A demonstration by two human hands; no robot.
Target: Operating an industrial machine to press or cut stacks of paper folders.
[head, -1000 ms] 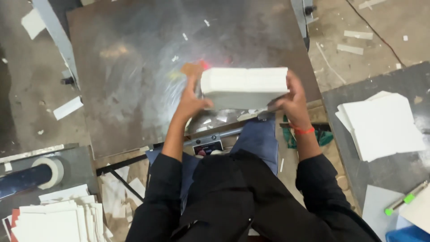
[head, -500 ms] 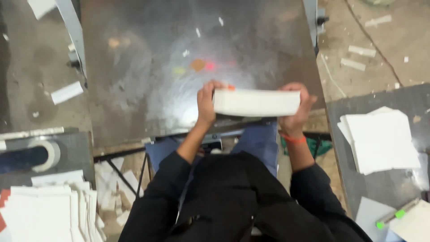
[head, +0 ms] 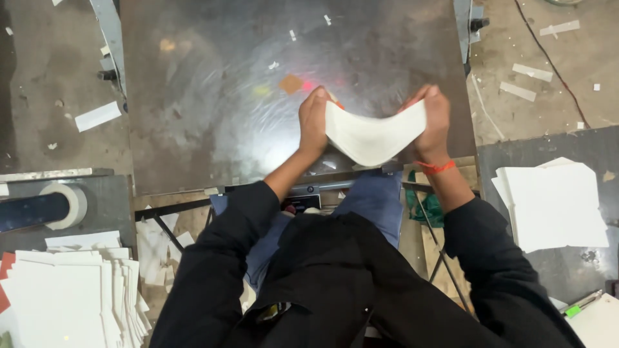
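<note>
1. Bending between both hands, a thick white stack of paper sheets [head: 374, 136] sags in the middle and rises at each end, held just above the near edge of the shiny metal counter [head: 213, 96].
2. The left hand [head: 314, 122] is clamped on the stack's left end, fingers curled over the top edge; the right hand [head: 433, 122] is clamped on the right end in the same way, with an orange band [head: 435, 167] at its wrist.
3. The stack is clear of the counter surface as far as I can see, though its lowest curve hangs close to the counter's front rail.
4. As for how far along things are, I judge the flexing of this bundle to be in mid-course: the sheets are gripped and bowed, not yet squared up or laid down anywhere.
5. Other paper waits around: a fanned heap of white sheets [head: 71, 296] low on the person's left, and a looser white pile [head: 554, 203] on a dark board to the right. I cannot tell which is finished work and which is left to do.
6. A roll of tape [head: 64, 205] sits on the left, and paper scraps [head: 97, 116] litter the concrete floor [head: 554, 84].
</note>
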